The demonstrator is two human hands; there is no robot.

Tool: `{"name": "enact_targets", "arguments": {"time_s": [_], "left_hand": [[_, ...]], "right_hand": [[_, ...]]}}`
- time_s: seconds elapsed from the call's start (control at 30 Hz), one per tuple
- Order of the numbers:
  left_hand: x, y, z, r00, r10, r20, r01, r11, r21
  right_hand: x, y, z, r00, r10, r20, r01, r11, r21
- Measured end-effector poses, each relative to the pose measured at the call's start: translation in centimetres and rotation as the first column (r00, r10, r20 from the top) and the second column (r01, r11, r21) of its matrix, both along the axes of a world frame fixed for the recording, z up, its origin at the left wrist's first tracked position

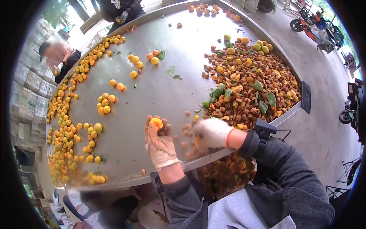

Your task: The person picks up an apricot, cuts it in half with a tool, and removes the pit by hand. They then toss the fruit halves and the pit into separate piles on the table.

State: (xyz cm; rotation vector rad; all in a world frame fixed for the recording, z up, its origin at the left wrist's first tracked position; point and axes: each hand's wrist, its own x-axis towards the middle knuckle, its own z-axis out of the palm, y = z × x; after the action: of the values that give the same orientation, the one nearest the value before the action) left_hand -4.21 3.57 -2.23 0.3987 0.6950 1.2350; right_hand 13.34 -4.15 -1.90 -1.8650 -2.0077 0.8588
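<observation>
My left hand [159, 145], in a stained white work glove, is raised over the near side of the metal table [152, 95]. Its fingers are closed on an orange apricot [156, 123], which looks split or opened. To its right, my gloved right hand [212, 133] is smeared by motion, so its fingers and anything in them cannot be made out. It is over the near edge of a large heap of brown apricot pits [244, 87]. Loose pits [186, 131] lie between my two hands.
Whole apricots [63, 133] are spread along the table's left side. Green leaves [271, 99] lie on the pit heap. Below the near rim is a container of apricot pieces [228, 171]. Other people [61, 57] sit around the table. Motorbikes [316, 30] stand beyond at right.
</observation>
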Motion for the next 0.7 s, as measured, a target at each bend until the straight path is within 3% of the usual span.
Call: {"name": "enact_targets", "arguments": {"time_s": [0.03, 0.07, 0.13, 0.2, 0.23, 0.27, 0.33, 0.4, 0.47, 0.5, 0.53, 0.6, 0.63, 0.67, 0.7], "left_hand": [[-0.2, -0.1, 0.0, 1.0, -0.001, -0.017, 0.001, 0.999, -0.033], [-0.2, -0.2, 0.0, 0.999, -0.002, -0.032, 0.0, 0.998, -0.066], [0.7, -1.0, 0.9, 0.996, -0.073, -0.051, 0.066, 0.988, -0.139], [1.7, -1.8, 1.5, 0.986, -0.153, -0.068, 0.136, 0.968, -0.21], [2.0, -2.2, 1.6, 0.918, -0.373, -0.137, 0.348, 0.921, -0.174], [2.0, -2.4, 1.8, 0.799, -0.563, -0.212, 0.542, 0.826, -0.151], [0.8, -2.3, 4.3, 0.411, -0.755, -0.511, 0.833, 0.539, -0.128], [0.2, -3.3, 3.6, 0.285, -0.942, -0.177, 0.959, 0.279, 0.056], [0.6, -4.0, 5.5, 0.161, -0.889, -0.429, 0.952, 0.025, 0.306], [1.0, -4.0, 5.3, 0.34, -0.82, -0.46, 0.866, 0.083, 0.493], [0.9, -3.3, 5.1, 0.348, -0.818, -0.457, 0.863, 0.089, 0.498], [0.5, -1.9, 4.5, 0.606, -0.656, -0.449, 0.795, 0.512, 0.325], [0.3, -1.2, 4.0, 0.675, -0.639, -0.369, 0.707, 0.703, 0.075], [0.4, -0.5, 3.3, 0.683, -0.631, -0.369, 0.699, 0.711, 0.078], [0.5, 0.2, 2.5, 0.856, -0.452, -0.251, 0.48, 0.875, 0.063]], "right_hand": [[0.5, 0.9, 0.4, 0.998, -0.047, -0.042, 0.051, 0.994, 0.1], [1.0, 1.0, 1.4, 0.885, -0.302, -0.355, 0.304, 0.951, -0.051], [1.3, 1.7, 3.8, 0.708, -0.393, -0.586, 0.329, 0.919, -0.218], [1.0, 2.0, 7.2, 0.72, -0.391, -0.574, 0.352, 0.918, -0.184], [1.0, 2.3, 8.2, 0.729, -0.39, -0.562, 0.367, 0.916, -0.159], [1.7, 2.9, 8.5, 0.677, -0.374, -0.634, 0.421, 0.903, -0.083], [3.4, 4.7, 8.5, 0.629, -0.451, -0.633, 0.564, 0.826, -0.028], [5.0, 6.5, 8.4, 0.631, -0.468, -0.619, 0.572, 0.819, -0.036], [5.5, 8.8, 8.5, 0.651, -0.523, -0.55, 0.579, 0.811, -0.086], [5.6, 10.2, 8.3, 0.658, -0.518, -0.546, 0.574, 0.815, -0.082], [5.6, 11.8, 7.9, 0.672, -0.526, -0.522, 0.572, 0.816, -0.085], [5.4, 15.7, 6.6, 0.691, -0.526, -0.496, 0.562, 0.822, -0.088], [5.3, 18.1, 5.6, 0.72, -0.523, -0.457, 0.563, 0.824, -0.056], [5.3, 20.7, 4.3, 0.746, -0.519, -0.417, 0.562, 0.827, -0.025], [5.4, 23.7, 1.9, 0.752, -0.51, -0.418, 0.552, 0.834, -0.024]]}}
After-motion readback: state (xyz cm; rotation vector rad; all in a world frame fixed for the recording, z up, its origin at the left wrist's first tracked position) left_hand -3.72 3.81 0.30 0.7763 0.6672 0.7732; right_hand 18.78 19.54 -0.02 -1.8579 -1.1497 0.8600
